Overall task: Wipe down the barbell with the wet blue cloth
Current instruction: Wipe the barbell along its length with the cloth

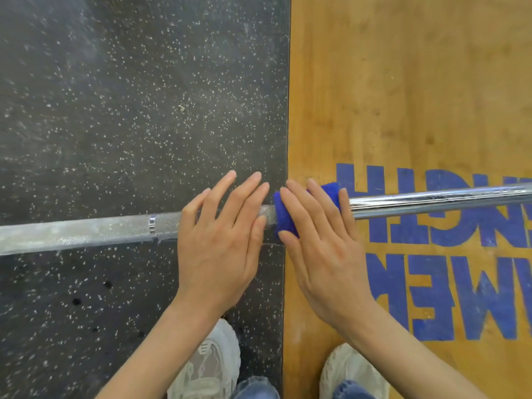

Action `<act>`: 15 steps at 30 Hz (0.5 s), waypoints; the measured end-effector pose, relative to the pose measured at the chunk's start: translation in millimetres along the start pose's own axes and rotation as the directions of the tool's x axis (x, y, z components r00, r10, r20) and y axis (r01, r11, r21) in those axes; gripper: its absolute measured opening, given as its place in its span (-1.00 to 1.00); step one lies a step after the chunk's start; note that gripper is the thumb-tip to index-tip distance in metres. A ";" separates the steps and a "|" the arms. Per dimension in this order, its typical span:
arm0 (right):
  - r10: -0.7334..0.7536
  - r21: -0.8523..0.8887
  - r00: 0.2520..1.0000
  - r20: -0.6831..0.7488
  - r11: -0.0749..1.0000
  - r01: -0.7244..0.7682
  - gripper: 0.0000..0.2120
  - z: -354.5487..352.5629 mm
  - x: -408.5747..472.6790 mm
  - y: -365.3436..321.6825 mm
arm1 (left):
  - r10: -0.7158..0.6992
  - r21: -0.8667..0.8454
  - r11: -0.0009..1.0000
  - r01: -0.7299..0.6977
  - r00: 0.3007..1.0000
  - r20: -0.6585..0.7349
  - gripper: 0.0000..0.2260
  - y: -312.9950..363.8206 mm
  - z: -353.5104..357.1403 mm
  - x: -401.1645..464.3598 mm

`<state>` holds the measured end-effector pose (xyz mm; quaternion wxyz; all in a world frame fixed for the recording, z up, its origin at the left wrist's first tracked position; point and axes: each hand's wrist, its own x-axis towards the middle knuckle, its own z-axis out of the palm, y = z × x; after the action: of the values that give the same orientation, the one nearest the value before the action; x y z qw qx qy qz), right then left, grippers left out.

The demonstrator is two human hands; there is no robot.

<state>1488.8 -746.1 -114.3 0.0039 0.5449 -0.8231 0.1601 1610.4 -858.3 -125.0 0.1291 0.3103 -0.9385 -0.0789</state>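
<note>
Flat, straight fingers of the right hand (322, 249) press the soft cloth (283, 217) onto the barbell (431, 201); the left hand (221, 234) rests open beside it. Heavy, stiff bar; likely slippery when wet.

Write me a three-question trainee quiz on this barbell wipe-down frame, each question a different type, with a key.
1. True or false: the left hand presses the blue cloth on the barbell.
2. Multiple choice: the cloth sits A) at the joint between shaft and shiny sleeve, B) on the rubber floor, C) on a shoe.
3. Fill in: the right hand lies over the wooden ____ with blue lettering.

Key
1. False: the right hand's straight fingers press the cloth; the left rests flat on the bare knurled shaft.
2. A
3. platform
</note>
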 end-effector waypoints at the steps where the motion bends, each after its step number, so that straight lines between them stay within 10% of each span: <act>1: -0.002 -0.014 1.000 0.011 1.000 0.002 -0.54 1.7 8.4 2.5 | 0.004 0.000 1.000 -0.004 1.000 0.000 -0.61 -0.6 0.4 2.1; 15: 0.095 0.064 0.995 -0.005 0.993 -0.094 -0.51 13.8 64.1 10.1 | 0.016 0.006 1.000 -0.016 1.000 0.002 -0.62 -15.2 4.5 38.7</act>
<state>1456.0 -803.6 -118.4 -0.0176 0.5045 -0.8423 0.1887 1587.7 -893.5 -125.3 0.1276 0.3033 -0.9413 -0.0752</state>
